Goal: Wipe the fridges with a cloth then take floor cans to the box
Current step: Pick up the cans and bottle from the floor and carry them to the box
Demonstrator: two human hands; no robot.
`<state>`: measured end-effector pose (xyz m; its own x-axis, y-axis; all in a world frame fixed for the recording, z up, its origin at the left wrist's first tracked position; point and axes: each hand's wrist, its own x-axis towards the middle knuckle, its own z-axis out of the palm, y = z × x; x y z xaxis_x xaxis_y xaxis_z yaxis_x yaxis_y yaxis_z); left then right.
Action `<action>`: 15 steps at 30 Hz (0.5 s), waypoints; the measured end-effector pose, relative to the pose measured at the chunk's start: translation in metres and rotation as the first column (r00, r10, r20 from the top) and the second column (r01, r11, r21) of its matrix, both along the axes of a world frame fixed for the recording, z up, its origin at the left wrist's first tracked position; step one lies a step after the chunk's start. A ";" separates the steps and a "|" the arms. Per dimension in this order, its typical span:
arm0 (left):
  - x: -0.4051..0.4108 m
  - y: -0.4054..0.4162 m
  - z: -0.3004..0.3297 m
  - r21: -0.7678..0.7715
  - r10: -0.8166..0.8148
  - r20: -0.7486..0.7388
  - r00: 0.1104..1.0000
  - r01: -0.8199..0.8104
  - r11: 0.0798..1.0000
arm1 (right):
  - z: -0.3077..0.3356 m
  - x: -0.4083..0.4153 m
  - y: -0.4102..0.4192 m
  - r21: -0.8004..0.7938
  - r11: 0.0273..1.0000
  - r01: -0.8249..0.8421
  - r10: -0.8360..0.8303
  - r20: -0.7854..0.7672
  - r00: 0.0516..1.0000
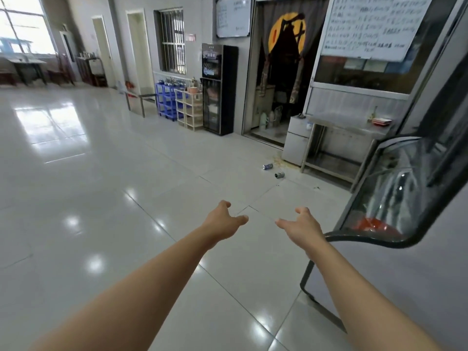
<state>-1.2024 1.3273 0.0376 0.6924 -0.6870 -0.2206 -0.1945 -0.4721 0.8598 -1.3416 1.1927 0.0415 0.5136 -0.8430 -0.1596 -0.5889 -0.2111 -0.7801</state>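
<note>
While empty hands [263, 222] reach, cans [273, 171] well beyond

The floor [106, 188] is pale glossy tile with thin dark joints and bright reflections of window and ceiling light. Two cans lie on their sides on it, near each other but apart: a blue can [267, 166] and a silver can [279, 175], both just in front of a small fridge [296, 140] that stands on the floor beside a steel table [349, 122]. A yellowish stain [281, 159] marks the tiles near the blue can. A red-and-white dish [382, 121] rests on the table top. Farther left, a black cabinet [218, 89], a cream rack [189, 108] and blue crates [166, 102] stand on the floor along the wall.
</note>
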 end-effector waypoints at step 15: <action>0.216 -0.128 0.004 -0.022 0.012 0.014 1.000 -0.012 1.000 | -0.002 0.220 -0.123 0.018 1.000 0.003 -0.004 0.052 0.999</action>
